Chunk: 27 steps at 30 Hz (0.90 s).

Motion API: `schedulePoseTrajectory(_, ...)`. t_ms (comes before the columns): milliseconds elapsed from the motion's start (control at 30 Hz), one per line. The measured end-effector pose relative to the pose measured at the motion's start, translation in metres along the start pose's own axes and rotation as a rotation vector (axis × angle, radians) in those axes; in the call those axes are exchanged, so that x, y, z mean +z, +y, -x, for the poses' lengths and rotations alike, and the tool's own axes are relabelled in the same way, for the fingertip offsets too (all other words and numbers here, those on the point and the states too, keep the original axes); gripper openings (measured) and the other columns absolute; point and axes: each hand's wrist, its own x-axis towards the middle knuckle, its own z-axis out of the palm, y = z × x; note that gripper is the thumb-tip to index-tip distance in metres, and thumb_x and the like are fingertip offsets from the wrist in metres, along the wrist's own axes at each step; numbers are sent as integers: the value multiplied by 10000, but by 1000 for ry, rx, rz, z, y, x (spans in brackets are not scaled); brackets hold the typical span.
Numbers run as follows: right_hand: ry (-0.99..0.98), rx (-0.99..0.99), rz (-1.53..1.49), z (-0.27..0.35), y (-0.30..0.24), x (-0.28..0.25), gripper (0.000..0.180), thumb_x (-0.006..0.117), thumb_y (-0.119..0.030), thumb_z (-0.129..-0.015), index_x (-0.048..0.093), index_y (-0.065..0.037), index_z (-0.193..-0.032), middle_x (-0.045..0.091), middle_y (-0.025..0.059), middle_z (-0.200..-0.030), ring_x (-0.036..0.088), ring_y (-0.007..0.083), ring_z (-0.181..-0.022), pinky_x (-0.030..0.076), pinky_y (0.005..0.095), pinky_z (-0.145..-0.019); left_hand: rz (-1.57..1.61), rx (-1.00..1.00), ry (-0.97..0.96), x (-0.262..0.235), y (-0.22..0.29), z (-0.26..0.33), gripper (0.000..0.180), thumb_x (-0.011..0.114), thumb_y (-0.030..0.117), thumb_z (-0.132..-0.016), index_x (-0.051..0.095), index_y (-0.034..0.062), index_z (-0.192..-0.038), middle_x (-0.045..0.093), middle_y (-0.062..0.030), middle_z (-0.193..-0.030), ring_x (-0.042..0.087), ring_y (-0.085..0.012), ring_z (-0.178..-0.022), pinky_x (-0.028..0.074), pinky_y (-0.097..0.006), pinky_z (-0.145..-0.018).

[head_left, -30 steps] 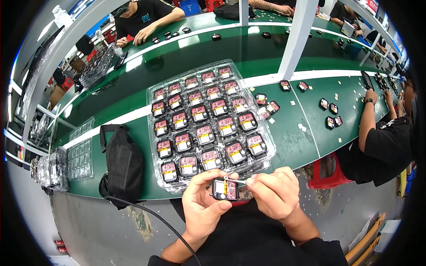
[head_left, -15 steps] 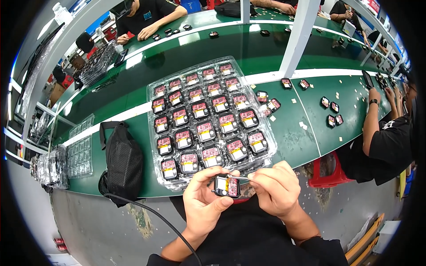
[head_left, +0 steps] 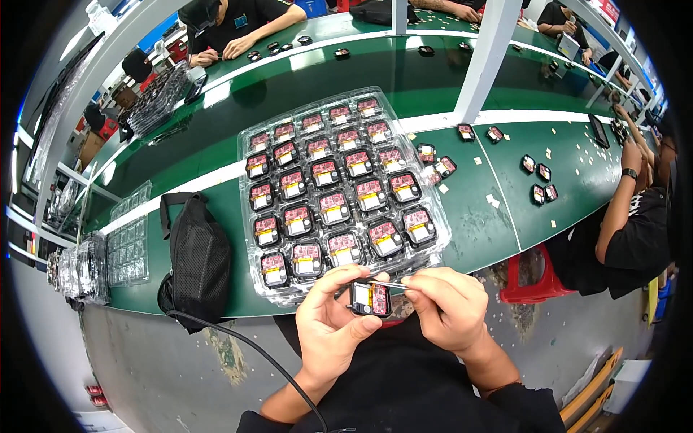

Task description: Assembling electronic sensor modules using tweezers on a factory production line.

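Black-cased device with a red circuit board, a pale block and a yellow strip showing in its face sits in our grip just off the near edge of the big transparent tray, about midway along that edge. Our left hand grasps it by the side, thumb on the near side and fingers curled around the far side. Our right hand, off the right part of the tray's near edge, pinches a slim metal tool between thumb and fingertips, its tip at the device's upper edge; we cannot tell whether it touches. On the green worktop, the tray carries rows of similar devices, their red boards facing up. Left of the tray we see a black mesh pouch, and farther left a thin transparent tray sheet beside a stack of plastic trays. Near the tray's right side lie loose devices, with pale scraps farther to the right. Well to the right of the tray sits a co-worker in black, near a red stool; beyond the tray's far left corner, another person bends over the opposite side.
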Motion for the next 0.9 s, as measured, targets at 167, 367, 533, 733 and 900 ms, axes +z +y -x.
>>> schedulePoseTrajectory(167,-23,5,-35,1,1,-1,130,783,-5,-816,721,11,-930,722,131,-826,714,267,-678,561,327,-595,19,-1,-9,2,2,2,626,856,-7,-802,548,-71,-1343,526,-162,-1363,603,-296,-1265,537,-402,-1066)
schedulePoseTrajectory(367,-31,-7,-9,3,-2,2,111,785,-14,-826,717,17,-909,721,141,-817,717,271,-679,567,322,-608,24,-16,-20,3,4,5,613,836,-52,-804,551,-72,-1346,506,-158,-1388,592,-304,-1288,564,-382,-1035)
schedulePoseTrajectory(533,-15,-113,101,4,-2,4,108,774,-7,-827,716,19,-914,719,136,-818,715,265,-671,561,322,-592,21,-31,15,2,5,6,600,818,-83,-808,550,-78,-1346,513,-159,-1394,597,-302,-1282,572,-370,-1020)
schedulePoseTrajectory(733,-61,-156,115,-3,-2,5,140,779,-3,-801,717,14,-925,715,130,-816,712,271,-659,556,325,-575,23,-41,3,0,12,2,593,797,-104,-819,544,-73,-1355,519,-177,-1405,614,-292,-1252,578,-367,-1009)
schedulePoseTrajectory(900,101,168,-211,-1,24,-4,123,748,-24,-899,699,30,-997,705,132,-889,687,212,-764,540,286,-683,-271,250,-212,-16,48,-23,586,794,-169,-772,523,-23,-1271,526,-174,-1292,586,-312,-1288,586,-419,-1008)
